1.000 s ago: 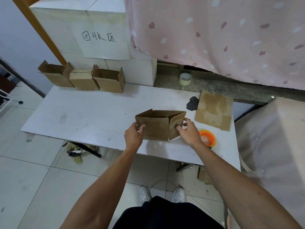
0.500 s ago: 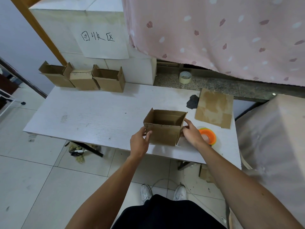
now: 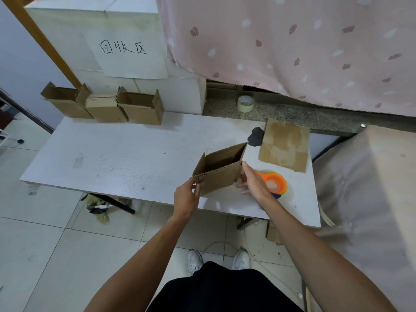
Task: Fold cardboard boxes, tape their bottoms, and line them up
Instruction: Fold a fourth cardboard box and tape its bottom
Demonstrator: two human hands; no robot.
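A small brown cardboard box (image 3: 219, 174), opened into a tube with its top flaps up, stands tilted near the front edge of the white table (image 3: 126, 161). My left hand (image 3: 186, 197) pinches its near left corner. My right hand (image 3: 253, 182) presses flat against its right side, fingers reaching under it. An orange tape dispenser (image 3: 274, 182) lies just right of my right hand. A flat cardboard sheet (image 3: 284, 145) rests behind it. Three folded boxes (image 3: 105, 106) stand in a row at the table's back left.
A roll of pale tape (image 3: 245, 104) sits on the stone ledge behind the table. White blocks with a handwritten paper sign (image 3: 128, 52) stand behind the box row. A pink curtain (image 3: 292, 46) hangs at the back right. A covered bulk (image 3: 369, 199) borders the table's right side.
The box went from flattened to opened up, then turned and tilted so its left end points toward me. My right hand slid from the box's right edge down to its side.
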